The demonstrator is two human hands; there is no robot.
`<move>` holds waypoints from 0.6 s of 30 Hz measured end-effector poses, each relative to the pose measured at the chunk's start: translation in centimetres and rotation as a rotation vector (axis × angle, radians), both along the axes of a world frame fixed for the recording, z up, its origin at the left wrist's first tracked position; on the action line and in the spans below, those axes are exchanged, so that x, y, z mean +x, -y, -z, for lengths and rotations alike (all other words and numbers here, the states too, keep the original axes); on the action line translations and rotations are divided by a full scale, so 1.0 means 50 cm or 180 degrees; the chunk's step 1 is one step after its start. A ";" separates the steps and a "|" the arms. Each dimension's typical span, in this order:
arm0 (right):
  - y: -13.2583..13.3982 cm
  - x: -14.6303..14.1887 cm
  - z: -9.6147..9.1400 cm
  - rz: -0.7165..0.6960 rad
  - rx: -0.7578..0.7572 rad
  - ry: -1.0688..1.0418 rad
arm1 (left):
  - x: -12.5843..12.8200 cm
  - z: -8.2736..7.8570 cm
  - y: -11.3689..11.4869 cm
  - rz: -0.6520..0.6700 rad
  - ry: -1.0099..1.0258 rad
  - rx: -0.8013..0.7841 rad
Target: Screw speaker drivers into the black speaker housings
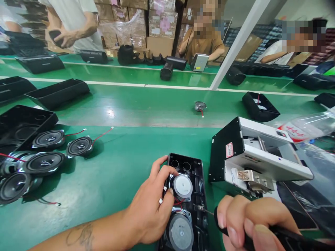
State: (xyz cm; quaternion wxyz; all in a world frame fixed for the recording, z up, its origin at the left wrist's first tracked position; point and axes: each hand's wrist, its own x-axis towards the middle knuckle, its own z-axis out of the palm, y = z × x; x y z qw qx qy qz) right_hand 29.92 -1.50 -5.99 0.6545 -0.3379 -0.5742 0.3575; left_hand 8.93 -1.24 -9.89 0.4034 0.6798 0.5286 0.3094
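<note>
Black plastic housing [192, 161] at bottom centre of frame, upper speaker [183, 185] and lower speaker [181, 230] inside. Left hand [151, 198] half-spread, index finger and thumb against upper speaker. Right hand [258, 219], lower right, wrapped round screwdriver [218, 223], tip over housing.

Green table [131, 143], bearing: one open black housing [198, 179] containing two silver-backed speakers [181, 232], left hand [151, 200] touching the farther; one black-handled screwdriver [218, 220], gripped in right hand [252, 219]; loose speakers [45, 162], left; black-and-white machine [252, 158], right.
</note>
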 end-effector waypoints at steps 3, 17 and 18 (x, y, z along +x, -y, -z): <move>-0.007 -0.014 0.009 0.0085 0.0072 -0.0010 | 0.001 -0.005 0.001 -0.0021 -0.0019 -0.0084; -0.009 -0.066 0.031 0.0522 0.0175 -0.0269 | 0.005 -0.012 0.001 -0.0002 -0.0036 0.0015; -0.009 -0.063 0.033 0.0470 0.0192 -0.0268 | 0.005 -0.012 0.001 0.0008 -0.0031 0.0029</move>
